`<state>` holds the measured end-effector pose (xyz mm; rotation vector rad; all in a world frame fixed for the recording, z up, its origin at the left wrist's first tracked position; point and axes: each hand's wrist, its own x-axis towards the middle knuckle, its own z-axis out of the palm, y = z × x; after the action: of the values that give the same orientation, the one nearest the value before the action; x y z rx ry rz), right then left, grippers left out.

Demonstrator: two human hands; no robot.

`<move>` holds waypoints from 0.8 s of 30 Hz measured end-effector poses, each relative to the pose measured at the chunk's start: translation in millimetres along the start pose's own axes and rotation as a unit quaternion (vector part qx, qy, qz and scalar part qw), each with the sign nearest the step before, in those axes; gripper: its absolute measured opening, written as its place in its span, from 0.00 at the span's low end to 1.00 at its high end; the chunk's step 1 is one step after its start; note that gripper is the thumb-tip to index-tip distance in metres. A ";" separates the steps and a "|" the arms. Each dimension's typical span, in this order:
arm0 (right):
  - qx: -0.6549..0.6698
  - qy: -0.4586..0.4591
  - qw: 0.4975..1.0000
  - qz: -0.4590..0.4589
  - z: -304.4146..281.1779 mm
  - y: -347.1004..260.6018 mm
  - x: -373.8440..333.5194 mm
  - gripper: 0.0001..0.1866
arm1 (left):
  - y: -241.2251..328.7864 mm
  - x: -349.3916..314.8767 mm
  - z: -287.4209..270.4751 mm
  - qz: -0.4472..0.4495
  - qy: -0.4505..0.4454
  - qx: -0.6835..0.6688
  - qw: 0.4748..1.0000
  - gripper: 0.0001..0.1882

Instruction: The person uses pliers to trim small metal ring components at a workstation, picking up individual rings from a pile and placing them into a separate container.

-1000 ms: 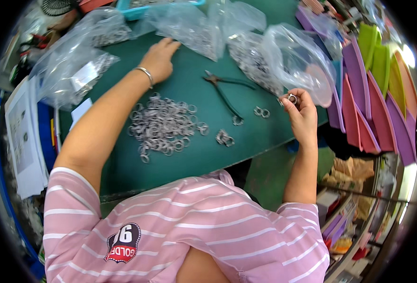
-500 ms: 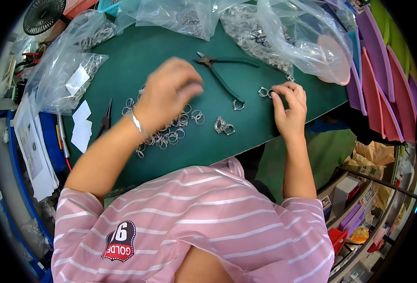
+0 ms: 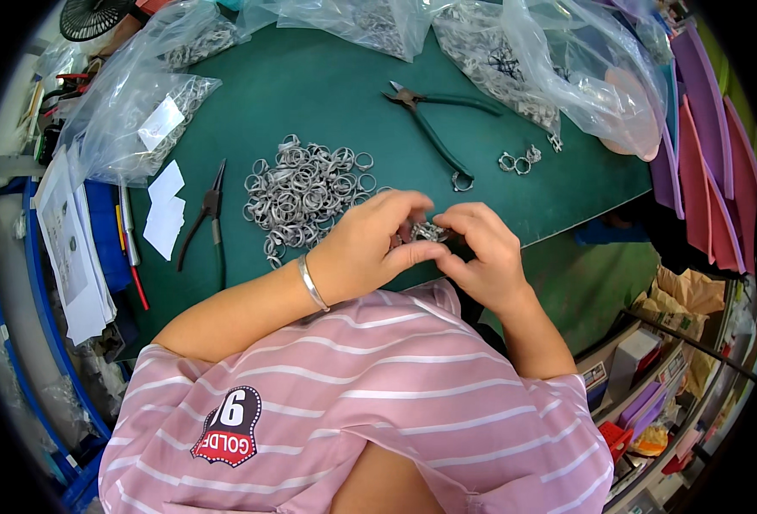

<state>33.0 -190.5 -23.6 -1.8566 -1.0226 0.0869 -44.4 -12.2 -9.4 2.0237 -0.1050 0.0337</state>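
Near the table's front edge, my left hand (image 3: 374, 236) and my right hand (image 3: 487, 257) meet with bent fingers. Between their fingertips are small silvery metal rings (image 3: 428, 231), partly hidden, so how many I cannot tell. Just left of my left hand lies a loose heap of metal rings (image 3: 306, 190). Cutting pliers (image 3: 434, 133) with green handles rest beyond my hands, a ring (image 3: 462, 182) by one handle end. Farther right lies a small group of rings (image 3: 515, 161).
Clear plastic bags of metal parts (image 3: 498, 73) line the green table's far side. Needle-nose pliers (image 3: 211, 206) and white paper pieces (image 3: 165, 210) lie left of the heap. Printed sheets (image 3: 66, 257) are at the left edge; purple and pink trays (image 3: 712, 146) stand at the right.
My left hand has left the heap and moved right and nearer to me. My right hand has come left to meet it. The rings near the front edge are now between my fingers.
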 end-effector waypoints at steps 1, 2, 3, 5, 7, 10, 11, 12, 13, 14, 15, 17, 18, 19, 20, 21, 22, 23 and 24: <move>0.005 0.009 1.000 -0.009 1.8 -4.1 1.2 0.15 | -0.1 0.1 -2.4 -0.015 -0.017 -0.012 1.000 0.24; 0.010 0.020 1.000 -0.021 2.5 -7.7 3.9 0.15 | -0.1 1.1 -6.5 -0.029 -0.034 -0.022 0.999 0.23; 0.031 0.007 0.999 0.008 0.7 -12.7 4.8 0.14 | 3.2 0.2 -11.0 -0.027 -0.025 -0.044 0.998 0.18; 0.104 0.016 0.994 0.042 1.4 -14.8 5.4 0.13 | 3.0 -3.5 -12.7 -0.007 0.007 -0.102 0.995 0.18; 0.172 0.023 0.983 0.063 2.8 -18.4 9.3 0.12 | 4.2 -8.1 -13.4 0.016 0.052 -0.139 0.989 0.18; 0.215 0.026 0.974 0.063 5.9 -19.6 11.0 0.12 | 8.3 -13.6 -15.7 0.051 0.109 -0.132 0.984 0.18; 0.234 0.022 0.970 0.065 6.4 -19.8 11.3 0.11 | 10.3 -15.5 -19.9 0.060 0.106 -0.108 0.987 0.19; 0.252 0.017 0.965 0.067 7.0 -20.2 11.3 0.11 | 11.6 -16.6 -22.7 0.069 0.103 -0.084 0.989 0.19; 0.269 0.013 0.960 0.069 7.4 -20.4 11.9 0.10 | 11.7 -16.4 -23.5 0.077 0.107 -0.075 0.988 0.19; 0.266 0.014 0.962 0.064 8.7 -20.6 13.0 0.10 | 11.6 -17.4 -24.5 0.083 0.112 -0.065 0.988 0.20; 0.262 0.015 0.963 0.059 9.8 -20.8 14.0 0.09 | 11.7 -18.4 -25.5 0.089 0.117 -0.055 0.988 0.20; 0.248 0.011 0.968 0.036 10.8 -21.3 17.0 0.09 | 13.4 -19.9 -28.8 0.078 0.112 -0.047 0.990 0.19; 0.236 0.007 0.971 0.019 10.0 -21.8 19.7 0.09 | 14.5 -20.0 -30.9 0.073 0.108 -0.044 0.990 0.19; 0.225 0.003 0.974 0.002 9.7 -22.7 21.7 0.09 | 15.4 -19.6 -33.4 0.088 0.104 -0.019 0.990 0.18; 0.216 0.003 0.976 -0.006 9.8 -24.2 22.3 0.09 | 16.0 -18.2 -35.5 0.104 0.100 0.004 0.990 0.18; 0.207 0.003 0.978 -0.013 10.9 -26.5 22.6 0.09 | 16.7 -17.4 -37.3 0.120 0.095 0.026 0.988 0.17; 0.198 0.003 0.980 -0.019 11.8 -28.0 22.6 0.09 | 17.8 -18.1 -39.3 0.100 0.076 -0.003 0.992 0.16; 0.194 0.002 0.980 -0.030 12.7 -28.2 22.5 0.09 | 18.8 -20.1 -41.5 0.078 0.058 -0.031 0.995 0.16; 0.191 0.002 0.981 -0.040 13.5 -28.2 22.4 0.09 | 19.2 -21.4 -42.2 0.057 0.039 -0.059 0.996 0.15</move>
<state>24.0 -160.9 -0.8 -1.4655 -0.9988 0.2165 -66.5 18.6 24.9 1.8942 -0.1687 0.1756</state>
